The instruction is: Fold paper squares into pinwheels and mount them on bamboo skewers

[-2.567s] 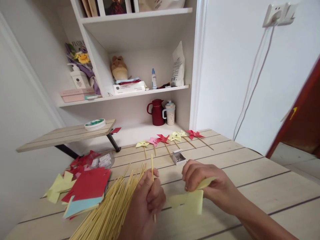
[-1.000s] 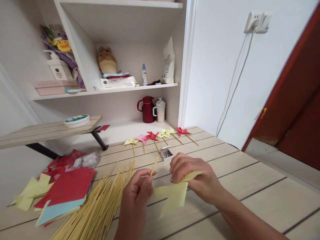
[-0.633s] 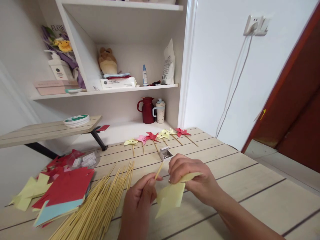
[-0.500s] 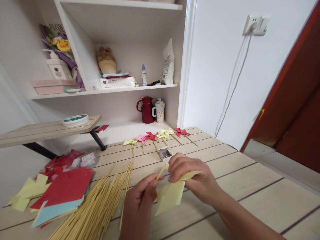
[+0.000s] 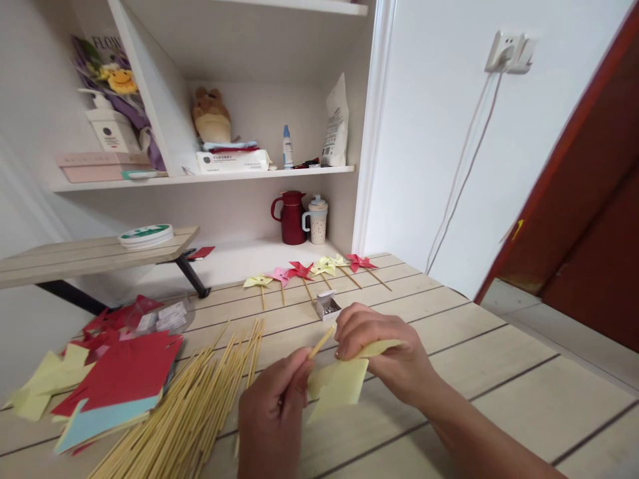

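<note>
Near the front middle of the table, my left hand (image 5: 279,406) is closed around a thin wooden stick (image 5: 322,340), whose tip points up and to the right. My right hand (image 5: 382,346) pinches a folded pale yellow paper (image 5: 344,386), part of which hangs down between the hands. The stick's tip lies close to my right fingertips; whether it touches the paper there I cannot tell. Just beyond my right hand stands a small open box (image 5: 328,306) of metal pins. Several finished paper pinwheels (image 5: 301,270) on sticks lie in a row behind it.
A heap of wooden sticks (image 5: 190,406) lies left of my left hand. Farther left are red paper sheets (image 5: 124,372), blue sheets (image 5: 107,422) and yellow cut paper (image 5: 52,379). A small raised stand (image 5: 100,256) is at the back left. A red jug (image 5: 293,219) and a cup (image 5: 317,221) stand behind.
Both hands keep their holds and have barely moved. My left hand and the stick tilt slightly more toward the right. The whole view has shifted a little.
</note>
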Available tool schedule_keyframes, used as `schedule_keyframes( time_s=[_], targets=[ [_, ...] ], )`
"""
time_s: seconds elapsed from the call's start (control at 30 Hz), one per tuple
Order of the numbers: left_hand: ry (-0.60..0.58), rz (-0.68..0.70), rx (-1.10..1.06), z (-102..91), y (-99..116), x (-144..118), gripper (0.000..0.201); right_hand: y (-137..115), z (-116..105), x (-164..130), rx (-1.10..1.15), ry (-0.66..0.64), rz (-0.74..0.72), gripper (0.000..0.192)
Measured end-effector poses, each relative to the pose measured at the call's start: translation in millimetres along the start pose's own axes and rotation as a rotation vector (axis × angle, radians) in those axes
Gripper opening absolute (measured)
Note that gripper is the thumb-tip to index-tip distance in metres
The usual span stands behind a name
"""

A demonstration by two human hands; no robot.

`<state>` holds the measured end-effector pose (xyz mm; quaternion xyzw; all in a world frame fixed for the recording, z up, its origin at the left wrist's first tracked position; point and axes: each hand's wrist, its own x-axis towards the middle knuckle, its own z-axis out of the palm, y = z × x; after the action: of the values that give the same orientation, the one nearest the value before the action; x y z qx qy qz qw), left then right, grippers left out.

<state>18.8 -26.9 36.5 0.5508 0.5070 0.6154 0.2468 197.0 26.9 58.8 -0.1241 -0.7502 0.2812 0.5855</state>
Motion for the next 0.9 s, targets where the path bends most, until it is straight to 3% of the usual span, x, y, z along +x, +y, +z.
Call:
schedule_keyframes(
  time_s=[0.57,0.9],
  targets=[
    [-0.140,0.039,-0.032,-0.6,7.1,-1.1,0.024,0.0,-0.1,0.6,-0.039,0.022,-0.007,0.009],
    [-0.005,0.021,0.014,4.5,-0.9,-4.6,0.020,1.3,0.0,-0.2,-0.028,0.035,0.000,0.006]
  ],
)
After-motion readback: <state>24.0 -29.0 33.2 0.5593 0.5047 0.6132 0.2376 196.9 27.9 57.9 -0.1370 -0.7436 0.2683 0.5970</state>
